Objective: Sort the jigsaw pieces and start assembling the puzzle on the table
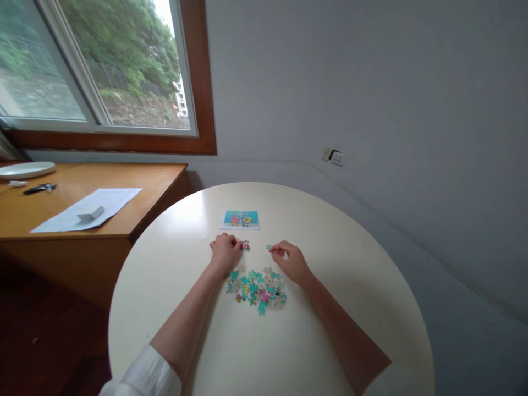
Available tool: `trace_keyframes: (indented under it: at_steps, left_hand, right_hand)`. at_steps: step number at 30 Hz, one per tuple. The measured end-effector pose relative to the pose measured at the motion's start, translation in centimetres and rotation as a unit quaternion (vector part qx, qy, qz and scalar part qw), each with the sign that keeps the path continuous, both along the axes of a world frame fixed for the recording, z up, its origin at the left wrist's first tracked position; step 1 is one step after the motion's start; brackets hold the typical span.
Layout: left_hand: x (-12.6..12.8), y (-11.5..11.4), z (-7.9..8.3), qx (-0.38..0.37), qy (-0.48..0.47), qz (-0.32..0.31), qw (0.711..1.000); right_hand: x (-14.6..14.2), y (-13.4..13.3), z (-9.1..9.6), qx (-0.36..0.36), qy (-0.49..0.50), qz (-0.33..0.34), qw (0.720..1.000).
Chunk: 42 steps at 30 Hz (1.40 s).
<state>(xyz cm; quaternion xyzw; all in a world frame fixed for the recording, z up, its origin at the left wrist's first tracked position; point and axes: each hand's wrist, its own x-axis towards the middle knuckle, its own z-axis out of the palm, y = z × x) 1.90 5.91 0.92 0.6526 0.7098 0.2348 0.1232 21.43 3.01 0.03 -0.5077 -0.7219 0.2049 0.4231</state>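
My left hand (226, 250) rests on the round table with its fingers curled, thumb and fingertips at a small cluster of pink and multicoloured puzzle pieces (246, 245). To the right, my right hand (290, 260) is closed in a pinch on a pale green puzzle piece (269, 247), held just over or on the tabletop. Between my forearms lies a loose pile of jigsaw pieces (258, 289), teal, pink, yellow and some showing greyish backs. Beyond my hands is a picture card (241, 219) with a pink and a yellow cartoon figure on turquoise.
The round cream table (346, 330) stands by a wall with a socket (338, 159). At left, a wooden desk (157, 179) carries a paper sheet (111, 201), a small grey-white block (91, 213), a black object (40, 188) and a white plate (27, 170), below a window.
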Motion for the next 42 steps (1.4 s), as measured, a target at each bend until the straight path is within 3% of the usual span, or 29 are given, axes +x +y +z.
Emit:
trace_keyframes:
  at_steps: [5,14,21,25,28,35,42]
  left_hand:
    - [0.1,-0.2,0.4,0.0,-0.008,0.005,1.0]
    - [0.0,-0.2,0.3,0.008,-0.022,0.01,1.0]
    - [0.0,-0.3,0.4,0.013,-0.023,0.007,1.0]
    - [-0.1,-0.1,0.2,0.014,-0.024,0.008,1.0]
    - [-0.1,0.0,0.1,0.005,-0.019,0.009,1.0]
    - [0.0,0.0,0.1,0.008,-0.015,0.011,1.0]
    - [0.0,-0.1,0.4,0.007,-0.019,0.009,1.0]
  right_hand:
    - [-0.3,-0.9,0.9,-0.072,-0.054,0.101,0.991]
    - [0.4,-1.2,1.8,-0.122,-0.064,0.139,0.981]
    - [0.3,-0.9,1.3,-0.127,-0.052,0.124,0.983]
    - [0.0,-0.5,0.6,-0.169,0.016,0.079,0.982]
    - [-0.2,-0.3,0.3,-0.148,0.059,0.035,0.987]
    - [0.1,-0.5,0.6,-0.078,-0.016,0.078,0.994]
    - [0.3,-0.2,0.2,-0.058,-0.051,0.028,0.997]
